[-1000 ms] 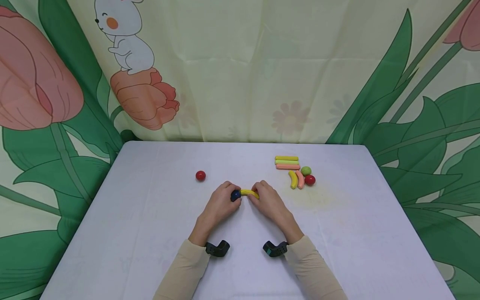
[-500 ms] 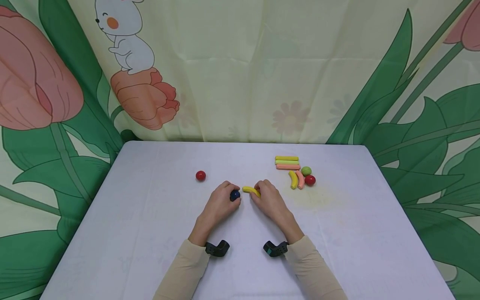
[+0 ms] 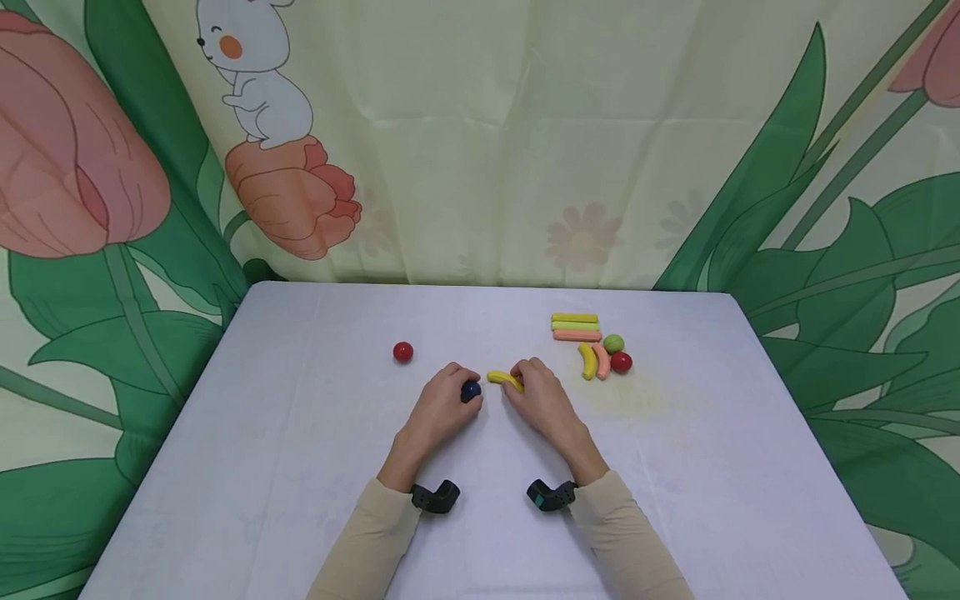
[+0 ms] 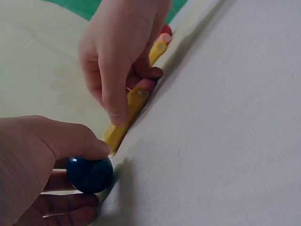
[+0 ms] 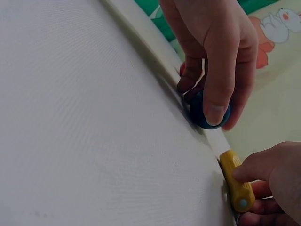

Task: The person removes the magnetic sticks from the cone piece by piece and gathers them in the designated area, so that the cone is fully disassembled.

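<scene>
My left hand [image 3: 444,402] grips a shiny dark blue ball [image 3: 470,391], with the thumb and fingers around it. Just to its right, my right hand [image 3: 542,402] pinches a yellow curved stick [image 3: 502,378] by its right part. In the left wrist view, a small pale disc shows at the far end of this yellow stick [image 4: 136,106], which lies along the white cloth. A short gap separates the stick's free end from the blue ball [image 5: 209,113] in the right wrist view.
A red ball [image 3: 402,352] lies back left of the hands. Back right sit three straight sticks [image 3: 576,327] side by side, a yellow curved stick [image 3: 587,361], a pink curved stick [image 3: 602,362], a green ball [image 3: 613,343] and another red ball [image 3: 621,362]. A printed curtain [image 3: 465,150] hangs behind.
The yellow curved stick met the blue ball a second ago and now stands apart from it. My right hand has shifted slightly right with the stick; my left hand stays in place.
</scene>
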Motion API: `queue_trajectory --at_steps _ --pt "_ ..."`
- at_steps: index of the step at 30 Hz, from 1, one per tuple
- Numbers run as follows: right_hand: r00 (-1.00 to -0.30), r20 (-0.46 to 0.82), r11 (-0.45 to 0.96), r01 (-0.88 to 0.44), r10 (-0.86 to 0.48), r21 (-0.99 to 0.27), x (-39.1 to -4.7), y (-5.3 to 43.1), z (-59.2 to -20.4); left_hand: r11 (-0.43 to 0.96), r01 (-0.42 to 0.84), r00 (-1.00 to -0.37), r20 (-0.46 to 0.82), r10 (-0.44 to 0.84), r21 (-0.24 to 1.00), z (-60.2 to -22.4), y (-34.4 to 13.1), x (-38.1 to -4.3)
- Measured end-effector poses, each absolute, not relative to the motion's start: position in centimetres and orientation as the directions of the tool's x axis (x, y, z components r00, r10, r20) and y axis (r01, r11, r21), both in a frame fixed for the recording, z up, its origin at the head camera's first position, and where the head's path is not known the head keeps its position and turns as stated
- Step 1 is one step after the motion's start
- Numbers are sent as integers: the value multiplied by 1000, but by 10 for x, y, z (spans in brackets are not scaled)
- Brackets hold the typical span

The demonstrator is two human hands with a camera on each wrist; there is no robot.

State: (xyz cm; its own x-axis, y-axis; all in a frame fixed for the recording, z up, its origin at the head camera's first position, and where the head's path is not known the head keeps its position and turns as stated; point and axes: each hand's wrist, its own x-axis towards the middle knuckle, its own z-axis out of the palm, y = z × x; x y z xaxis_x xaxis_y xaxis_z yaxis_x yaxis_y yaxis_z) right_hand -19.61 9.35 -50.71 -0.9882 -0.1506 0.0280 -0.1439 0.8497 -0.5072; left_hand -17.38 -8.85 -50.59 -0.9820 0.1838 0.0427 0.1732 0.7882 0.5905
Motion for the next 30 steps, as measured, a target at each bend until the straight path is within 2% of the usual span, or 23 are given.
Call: queue_trajectory --at_steps 16,30 --pt "-993 54 839 -117 -105 -532 -219 94 -505 786 160 -984 33 174 597 -507 -89 -174" --pt "-997 64 820 -80 -53 -566 -222 109 -502 781 140 -988 28 155 609 -505 -88 -174"
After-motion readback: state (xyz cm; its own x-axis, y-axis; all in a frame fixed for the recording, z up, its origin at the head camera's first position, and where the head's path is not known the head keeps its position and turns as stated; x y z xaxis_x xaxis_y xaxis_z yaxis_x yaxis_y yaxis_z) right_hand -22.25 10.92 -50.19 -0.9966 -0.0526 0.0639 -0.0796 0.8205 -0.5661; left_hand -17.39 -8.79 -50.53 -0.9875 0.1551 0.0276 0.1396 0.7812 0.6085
